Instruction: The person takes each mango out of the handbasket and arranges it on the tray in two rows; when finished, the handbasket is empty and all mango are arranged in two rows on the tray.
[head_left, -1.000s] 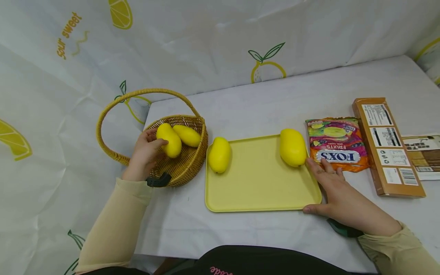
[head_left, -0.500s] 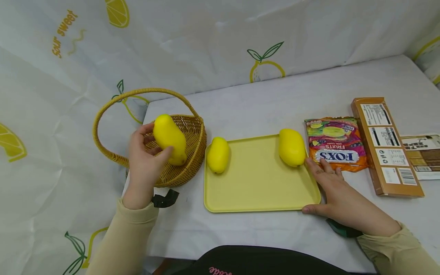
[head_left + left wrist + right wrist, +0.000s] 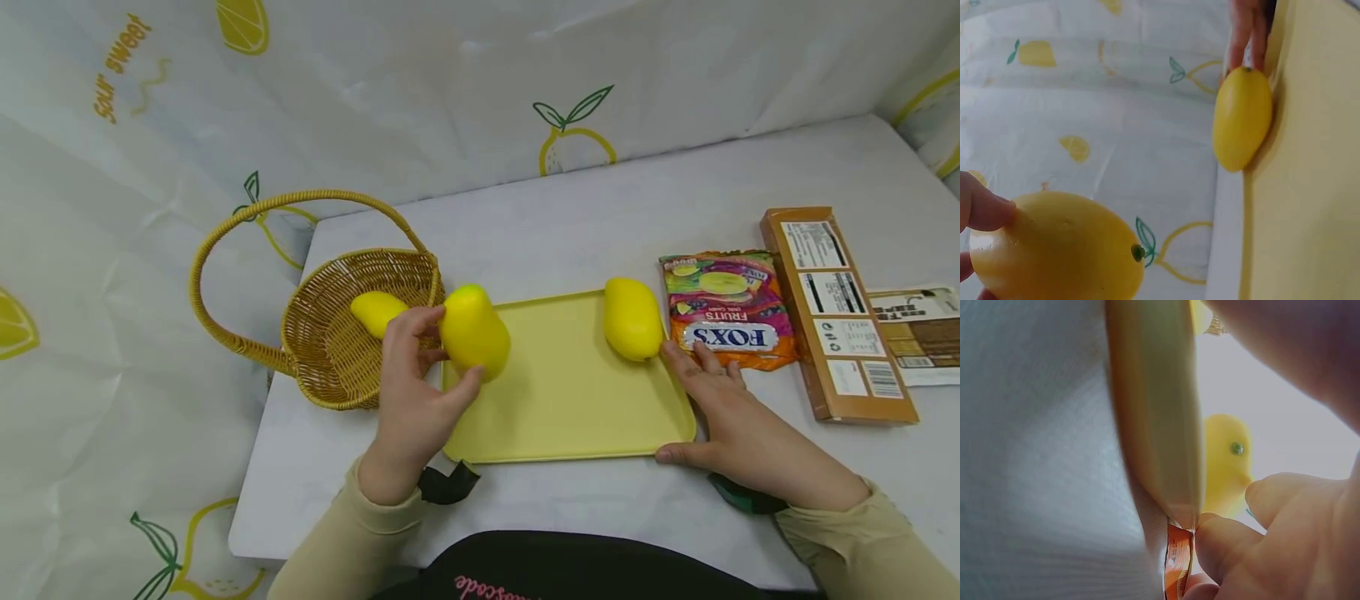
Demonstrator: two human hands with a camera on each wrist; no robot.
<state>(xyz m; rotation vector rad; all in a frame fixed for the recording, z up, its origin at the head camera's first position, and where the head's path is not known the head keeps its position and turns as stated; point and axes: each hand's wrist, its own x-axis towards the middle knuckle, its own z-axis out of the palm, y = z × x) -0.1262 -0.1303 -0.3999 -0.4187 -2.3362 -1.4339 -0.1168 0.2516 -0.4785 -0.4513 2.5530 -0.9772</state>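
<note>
My left hand point(image 3: 412, 408) grips a yellow mango point(image 3: 476, 333) between thumb and fingers, above the left end of a pale yellow tray point(image 3: 577, 417). In the left wrist view this mango point(image 3: 1066, 244) shows a green stem spot. It hides the tray's left part in the head view, where another mango lay earlier. A mango point(image 3: 632, 319) lies at the tray's right side. My right hand point(image 3: 738, 417) rests along the tray's right edge, fingers extended, fingertips right by that mango. One mango point(image 3: 377, 312) lies inside the wicker basket point(image 3: 318, 387) on the left.
A tall arched handle point(image 3: 307, 197) rises over the basket. To the right lie a FOX'S candy bag point(image 3: 727, 308), a long brown box point(image 3: 840, 317) and a flat brown-and-white packet point(image 3: 918, 333). A white cloth with lemon prints hangs behind the table point(image 3: 555, 225).
My left hand has lifted a mango out of the basket and carried it right, over the tray. The right hand has stayed at the tray's edge.
</note>
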